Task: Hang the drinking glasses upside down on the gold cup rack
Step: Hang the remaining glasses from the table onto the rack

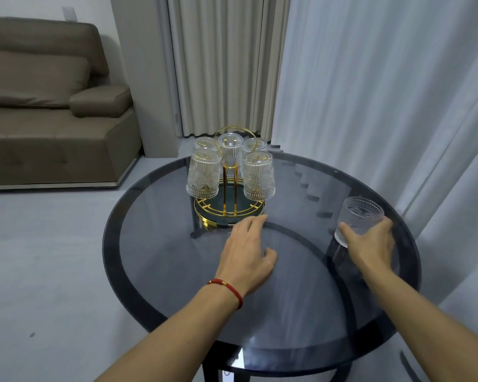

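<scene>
While five glasses already hang mouth-down on the rack [229, 188], one glass [358, 219] is still off it, so the task looks nearly done with a single piece left to place.

In the head view, the rack stands on the far side of the round table [155, 244], its gold base ring near the table's middle. Two of the hung glasses sit at the front, left [204, 174] and right [259, 175], and three more sit behind them around the looped handle. Whether a free peg faces the person I cannot tell for sure; the near side between the two front glasses looks unoccupied.

The right hand [370, 245] is wrapped around the last glass near the table's right edge, thumb on the near-left side and fingers curled round the far side. The glass stands mouth-up and tilts slightly; whether its base is still on the table is unclear.

The left hand [249, 252] holds nothing. Its fingers are stretched out flat and relaxed, with the tips just short of the rack's base ring, apparently ready to steady it.

What remains, by my judgement: lift the glass, turn it over, and slip it onto the open peg.
</scene>
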Demonstrator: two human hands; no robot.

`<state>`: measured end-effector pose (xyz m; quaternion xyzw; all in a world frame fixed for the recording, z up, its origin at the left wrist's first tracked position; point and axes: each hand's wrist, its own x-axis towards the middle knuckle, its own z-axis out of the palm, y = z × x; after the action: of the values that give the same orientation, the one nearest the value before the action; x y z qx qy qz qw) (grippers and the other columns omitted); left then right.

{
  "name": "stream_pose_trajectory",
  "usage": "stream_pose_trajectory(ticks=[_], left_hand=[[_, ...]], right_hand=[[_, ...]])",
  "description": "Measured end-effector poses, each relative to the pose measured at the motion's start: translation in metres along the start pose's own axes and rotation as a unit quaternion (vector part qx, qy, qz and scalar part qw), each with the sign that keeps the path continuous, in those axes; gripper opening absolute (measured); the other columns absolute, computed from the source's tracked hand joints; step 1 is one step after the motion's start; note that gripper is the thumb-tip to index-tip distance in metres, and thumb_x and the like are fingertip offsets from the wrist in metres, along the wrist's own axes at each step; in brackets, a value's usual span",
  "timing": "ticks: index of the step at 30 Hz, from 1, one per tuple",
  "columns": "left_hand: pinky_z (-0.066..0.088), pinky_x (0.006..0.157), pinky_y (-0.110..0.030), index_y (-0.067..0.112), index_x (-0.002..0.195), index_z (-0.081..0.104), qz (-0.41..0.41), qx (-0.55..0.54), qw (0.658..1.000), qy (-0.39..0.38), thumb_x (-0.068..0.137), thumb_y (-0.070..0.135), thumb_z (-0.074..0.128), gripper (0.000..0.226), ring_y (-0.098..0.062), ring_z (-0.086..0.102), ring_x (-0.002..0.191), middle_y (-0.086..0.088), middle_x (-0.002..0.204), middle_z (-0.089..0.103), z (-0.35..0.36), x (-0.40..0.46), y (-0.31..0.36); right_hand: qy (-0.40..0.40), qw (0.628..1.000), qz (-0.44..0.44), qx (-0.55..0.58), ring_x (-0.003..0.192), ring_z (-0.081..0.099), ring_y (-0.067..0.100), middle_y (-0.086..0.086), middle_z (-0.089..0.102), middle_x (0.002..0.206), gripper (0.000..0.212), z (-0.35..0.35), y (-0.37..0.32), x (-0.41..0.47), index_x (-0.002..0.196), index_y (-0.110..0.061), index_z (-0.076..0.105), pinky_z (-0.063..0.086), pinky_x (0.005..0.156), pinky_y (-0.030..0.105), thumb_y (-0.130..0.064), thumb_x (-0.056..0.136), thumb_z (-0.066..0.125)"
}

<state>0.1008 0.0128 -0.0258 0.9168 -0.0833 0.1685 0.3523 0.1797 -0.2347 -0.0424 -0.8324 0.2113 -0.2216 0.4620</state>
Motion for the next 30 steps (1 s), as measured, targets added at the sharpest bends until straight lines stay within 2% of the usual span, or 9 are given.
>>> stream_pose_trajectory(ticks=[5,7,9,12,15,19,22,26,30], left_hand=[[0.052,0.094,-0.031,0.023,0.153,0.033,-0.065,-0.122,0.988,-0.076,0.091,0.035,0.065,0.071,-0.011,0.056,0.115,0.001,0.146,0.043,0.001,-0.001,0.002],[0.058,0.090,-0.035,0.024,0.153,0.030,-0.135,-0.274,0.946,-0.111,0.091,0.045,0.070,0.077,-0.014,0.060,0.113,-0.001,0.145,0.041,-0.001,0.002,0.006],[0.061,0.087,-0.046,0.023,0.151,0.032,-0.197,-0.445,0.867,-0.110,0.087,0.044,0.075,0.079,-0.024,0.064,0.114,-0.008,0.142,0.046,-0.004,0.003,0.013],[0.062,0.077,-0.048,0.010,0.135,0.053,-0.227,-0.509,0.830,-0.025,0.083,0.043,0.080,0.068,-0.032,0.066,0.114,-0.018,0.130,0.059,-0.012,0.005,0.017],[0.061,0.075,-0.050,0.005,0.123,0.063,-0.231,-0.569,0.789,0.018,0.094,0.032,0.069,0.040,-0.038,0.070,0.105,-0.025,0.121,0.068,-0.022,0.005,0.008],[0.061,0.079,-0.044,0.010,0.121,0.068,-0.200,-0.628,0.752,-0.013,0.097,0.039,0.061,0.039,-0.033,0.071,0.106,-0.018,0.119,0.073,-0.039,0.009,-0.005],[0.060,0.086,-0.046,0.019,0.129,0.065,-0.172,-0.586,0.792,-0.003,0.100,0.054,0.052,0.048,-0.029,0.069,0.112,-0.009,0.125,0.072,-0.038,0.010,-0.016],[0.044,0.104,-0.040,0.021,0.126,0.063,-0.115,-0.194,0.971,0.074,0.105,0.043,0.045,0.036,-0.024,0.053,0.123,-0.001,0.130,0.063,-0.027,0.010,-0.044],[0.023,0.121,-0.045,0.015,0.153,0.036,-0.056,0.067,0.996,-0.031,0.094,0.033,0.059,0.066,-0.021,0.015,0.152,-0.003,0.164,0.025,-0.008,0.014,-0.067]], right_hand=[[-0.034,0.985,-0.162,-0.045,0.102,0.058,0.026,0.007,0.058,0.123,0.081,-0.013,-0.011,-0.015,0.125,-0.020,0.045,0.052,0.084,0.041,-0.049,0.064,0.090],[-0.095,0.961,-0.258,-0.023,0.098,0.055,0.015,0.001,0.052,0.119,0.080,-0.010,-0.028,-0.034,0.124,-0.027,0.046,0.049,0.084,0.031,-0.048,0.061,0.090],[-0.185,0.914,-0.361,-0.029,0.100,0.056,0.009,-0.005,0.048,0.120,0.080,-0.004,-0.046,-0.058,0.128,-0.034,0.047,0.050,0.087,0.025,-0.052,0.062,0.088],[-0.265,0.853,-0.444,-0.075,0.102,0.060,0.010,-0.009,0.046,0.124,0.086,0.007,-0.064,-0.081,0.137,-0.033,0.049,0.056,0.089,0.026,-0.056,0.064,0.087],[-0.305,0.887,-0.348,0.014,0.109,0.059,-0.003,-0.012,0.051,0.125,0.081,0.009,-0.078,-0.089,0.139,-0.031,0.051,0.048,0.092,0.011,-0.056,0.071,0.086],[-0.406,0.890,-0.125,0.163,0.106,0.073,0.013,0.000,0.076,0.118,0.064,0.008,-0.095,-0.091,0.127,-0.025,0.062,0.059,0.090,0.030,-0.059,0.074,0.076],[-0.343,0.915,-0.144,0.159,0.105,0.071,0.010,-0.008,0.075,0.113,0.063,0.006,-0.112,-0.091,0.125,-0.028,0.066,0.057,0.089,0.030,-0.056,0.071,0.083],[-0.222,0.935,-0.268,0.071,0.113,0.063,0.006,-0.016,0.065,0.125,0.073,0.007,-0.156,-0.083,0.135,-0.028,0.061,0.051,0.095,0.028,-0.052,0.072,0.088],[-0.182,0.924,-0.336,0.031,0.114,0.063,0.010,-0.003,0.069,0.131,0.074,0.019,-0.200,-0.072,0.137,-0.020,0.063,0.046,0.094,0.021,-0.048,0.073,0.087]])
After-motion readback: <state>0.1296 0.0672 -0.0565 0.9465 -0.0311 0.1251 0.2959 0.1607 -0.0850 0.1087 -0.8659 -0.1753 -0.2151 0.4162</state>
